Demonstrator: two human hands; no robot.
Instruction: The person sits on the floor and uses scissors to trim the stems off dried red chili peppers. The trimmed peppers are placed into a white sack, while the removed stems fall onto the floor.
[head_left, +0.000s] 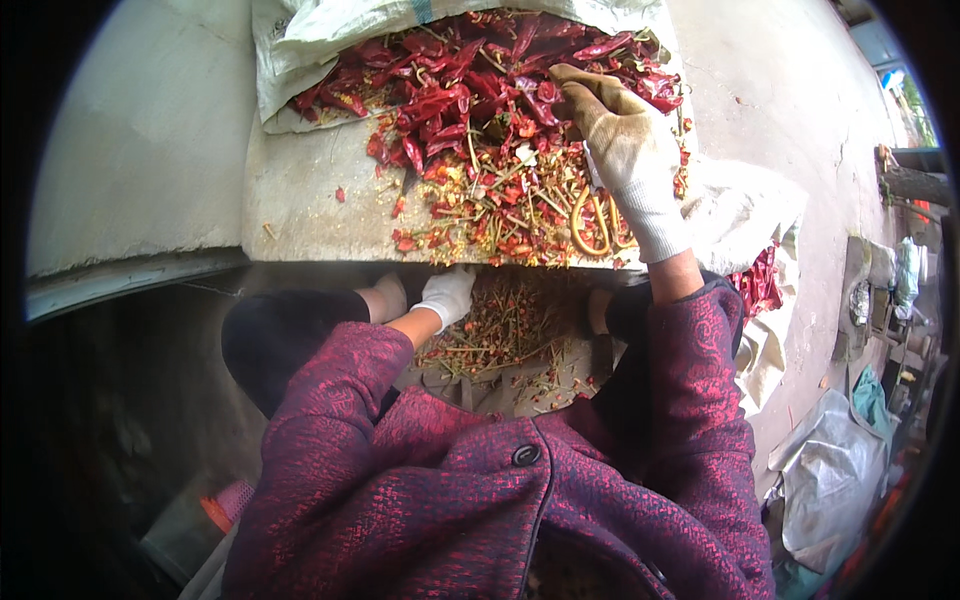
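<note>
My right hand (626, 139), in a stained white knit glove, reaches over a heap of dried red chili peppers (457, 90) on a low slab table (315, 195). Its thumb and fingers curve at the peppers; whether they pinch one is unclear. Beneath the wrist are scissors with yellow handles (589, 225), their blades partly covered by the hand. My left hand (448, 296), also in a white glove, is low at the table's front edge. Its fingertips are hidden there. Broken chili bits, stems and seeds (510, 199) spread between the heap and that edge.
A white woven sack (337, 49) lies around the heap's far side. More stems and scraps (502, 322) cover the floor between my legs. Another pale sack (750, 202) with red chilies (759, 281) lies at the right. A grey plastic sheet (832, 472) is at the lower right.
</note>
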